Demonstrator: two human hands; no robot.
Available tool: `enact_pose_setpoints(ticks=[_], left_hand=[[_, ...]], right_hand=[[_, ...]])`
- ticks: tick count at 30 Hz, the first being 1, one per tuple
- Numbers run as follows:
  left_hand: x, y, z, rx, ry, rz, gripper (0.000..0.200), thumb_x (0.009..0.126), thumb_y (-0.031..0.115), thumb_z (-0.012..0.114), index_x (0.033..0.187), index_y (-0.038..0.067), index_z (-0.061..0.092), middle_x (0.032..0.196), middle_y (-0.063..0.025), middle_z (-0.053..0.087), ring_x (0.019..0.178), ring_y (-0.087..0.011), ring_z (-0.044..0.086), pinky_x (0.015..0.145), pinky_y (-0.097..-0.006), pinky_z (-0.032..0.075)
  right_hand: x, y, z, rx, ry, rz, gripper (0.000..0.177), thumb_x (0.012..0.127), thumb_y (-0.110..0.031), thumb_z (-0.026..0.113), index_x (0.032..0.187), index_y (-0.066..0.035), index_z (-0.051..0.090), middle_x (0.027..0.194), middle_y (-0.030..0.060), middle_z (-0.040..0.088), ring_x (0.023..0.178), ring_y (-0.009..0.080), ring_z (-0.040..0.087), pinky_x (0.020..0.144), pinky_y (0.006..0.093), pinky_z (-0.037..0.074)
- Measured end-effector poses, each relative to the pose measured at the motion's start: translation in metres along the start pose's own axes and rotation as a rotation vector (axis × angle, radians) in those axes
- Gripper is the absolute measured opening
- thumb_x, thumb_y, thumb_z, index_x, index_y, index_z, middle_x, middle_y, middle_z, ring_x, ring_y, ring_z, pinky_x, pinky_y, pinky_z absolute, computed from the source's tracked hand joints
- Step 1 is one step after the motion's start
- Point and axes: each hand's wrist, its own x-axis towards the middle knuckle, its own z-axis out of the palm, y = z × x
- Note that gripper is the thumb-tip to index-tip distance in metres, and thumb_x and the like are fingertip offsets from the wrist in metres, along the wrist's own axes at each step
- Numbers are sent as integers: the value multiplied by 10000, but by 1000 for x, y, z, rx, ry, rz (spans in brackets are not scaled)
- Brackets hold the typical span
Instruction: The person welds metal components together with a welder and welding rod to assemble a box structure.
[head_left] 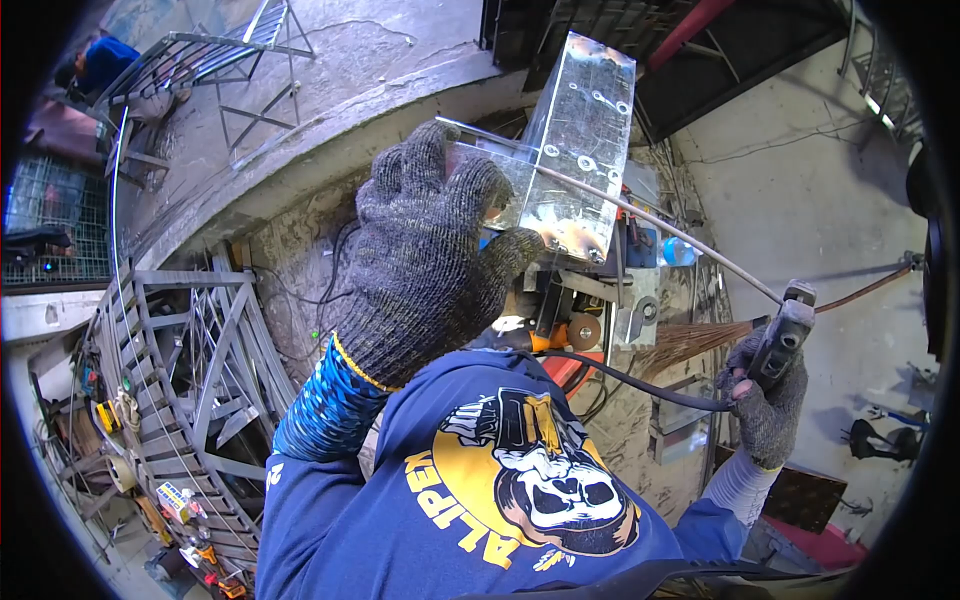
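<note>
My left hand [425,235], in a dark knit glove, has its thumb and fingers closed around a thin, pale flat plate [512,182]. Its fingers hide part of the plate, which lies against the side of a shiny rectangular metal box section [585,150]. Holes and bolt-like rings dot that box section, and scorched weld marks show at both ends. Also gloved, my right hand [770,405] grips a welding electrode holder [787,335] with a black cable [640,380] running from it. A long welding rod [700,245] sticks out of the holder and crosses the box section's face.
Below the box section lie an angle grinder [570,335] and a plastic bottle [680,252]. A straw broom [690,345] is near my right hand. Metal frames [200,350] lean at left, beside a low concrete curb [350,135]. Another person [105,65] is at upper left.
</note>
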Motion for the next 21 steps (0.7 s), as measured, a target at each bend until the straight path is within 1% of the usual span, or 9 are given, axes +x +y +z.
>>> enact_pose_setpoints(ticks=[5, 8, 11, 19, 21], left_hand=[[0, 0, 0, 15, -5, -5, 437, 740, 344, 827, 1019, 73, 627, 1292, -262, 527, 1177, -448, 509, 992, -522, 399], [0, 0, 1, 7, 28, 6, 434, 742, 348, 825, 1013, 75, 624, 1287, -266, 527, 1175, -453, 508, 991, -525, 399], [0, 0, 0, -4, 5, -15, 431, 744, 350, 824, 1009, 76, 622, 1285, -269, 526, 1172, -458, 509, 990, -527, 398], [0, -2, -1, 5, -5, 4, 433, 750, 351, 821, 1013, 71, 622, 1285, -275, 524, 1174, -458, 509, 994, -526, 394], [0, -1, -1, 14, -4, -2, 437, 753, 355, 819, 1022, 72, 624, 1291, -274, 521, 1177, -456, 508, 997, -526, 391]], right_hand=[[0, 0, -1, 0, -4, 3, 441, 755, -144, 796, 1090, -28, 533, 862, 39, 570, 705, 123, 583, 615, 262, 497], [0, -1, 2, 10, -3, -1, 453, 755, -153, 802, 1094, -25, 530, 865, 42, 568, 710, 122, 580, 622, 260, 496], [1, -3, 2, 20, -4, -8, 464, 756, -155, 802, 1103, -21, 525, 862, 45, 560, 714, 119, 569, 625, 257, 487], [-1, -11, -2, -31, -7, 0, 492, 758, -171, 807, 1123, -16, 515, 864, 40, 544, 723, 110, 544, 620, 245, 463], [-1, -15, -3, -66, -18, 11, 564, 750, -179, 811, 1194, -1, 511, 878, 34, 541, 748, 108, 535, 633, 244, 462]])
